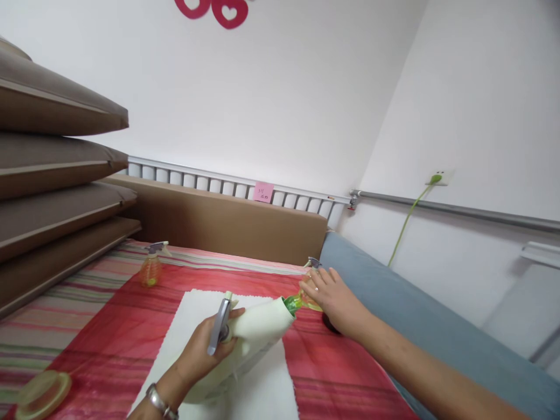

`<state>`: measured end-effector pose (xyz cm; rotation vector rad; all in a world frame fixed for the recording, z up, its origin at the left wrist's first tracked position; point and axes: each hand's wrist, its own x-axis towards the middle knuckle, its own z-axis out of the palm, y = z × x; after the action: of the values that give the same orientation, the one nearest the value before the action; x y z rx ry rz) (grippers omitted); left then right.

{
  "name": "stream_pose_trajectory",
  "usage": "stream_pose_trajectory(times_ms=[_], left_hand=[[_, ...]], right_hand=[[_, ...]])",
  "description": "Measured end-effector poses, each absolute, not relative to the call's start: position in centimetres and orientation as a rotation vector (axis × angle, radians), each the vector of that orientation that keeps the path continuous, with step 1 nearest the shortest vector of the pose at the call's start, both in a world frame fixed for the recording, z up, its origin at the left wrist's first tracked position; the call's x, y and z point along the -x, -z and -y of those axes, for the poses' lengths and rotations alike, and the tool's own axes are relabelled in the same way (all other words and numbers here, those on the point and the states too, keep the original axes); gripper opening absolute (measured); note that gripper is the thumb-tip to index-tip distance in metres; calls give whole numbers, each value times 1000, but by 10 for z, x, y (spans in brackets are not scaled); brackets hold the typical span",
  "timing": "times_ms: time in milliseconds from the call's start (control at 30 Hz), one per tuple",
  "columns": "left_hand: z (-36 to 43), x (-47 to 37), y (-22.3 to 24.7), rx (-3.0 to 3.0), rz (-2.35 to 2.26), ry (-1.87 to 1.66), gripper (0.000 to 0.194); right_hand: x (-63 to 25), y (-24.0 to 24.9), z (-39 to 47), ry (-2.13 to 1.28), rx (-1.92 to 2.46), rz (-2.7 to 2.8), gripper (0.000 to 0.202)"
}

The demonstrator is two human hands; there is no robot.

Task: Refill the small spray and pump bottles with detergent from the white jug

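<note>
Your striped cloth (30, 332) bears a red sheet (126, 326) and white mat (181, 321); around the mat, a spray bottle (151, 271) stands at ten o'clock, a round yellowish piece (42, 395) at nine, a half-hidden dark object (329, 323) near three.

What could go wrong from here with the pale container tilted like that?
The left hand holds the pale container at an angle, its mouth towards the right hand; anything loose inside might slide out.

The amber bottle is right by that mouth, under the right hand's fingers; a bump could tip it.

A dark round object sits partly hidden below the right hand, which might knock it.
</note>
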<state>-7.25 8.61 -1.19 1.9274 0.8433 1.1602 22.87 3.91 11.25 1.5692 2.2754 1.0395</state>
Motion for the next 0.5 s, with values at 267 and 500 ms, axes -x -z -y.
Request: stream_pose_trajectory(times_ms=[267, 500], left_hand=[[-84, 72, 14, -1917, -815, -1168, 50], [-86, 73, 23, -2032, -787, -1177, 54]], right_hand=[[-213, -120, -42, -1122, -1426, -2209, 33], [-199, -120, -48, -1147, -1382, -2134, 22]])
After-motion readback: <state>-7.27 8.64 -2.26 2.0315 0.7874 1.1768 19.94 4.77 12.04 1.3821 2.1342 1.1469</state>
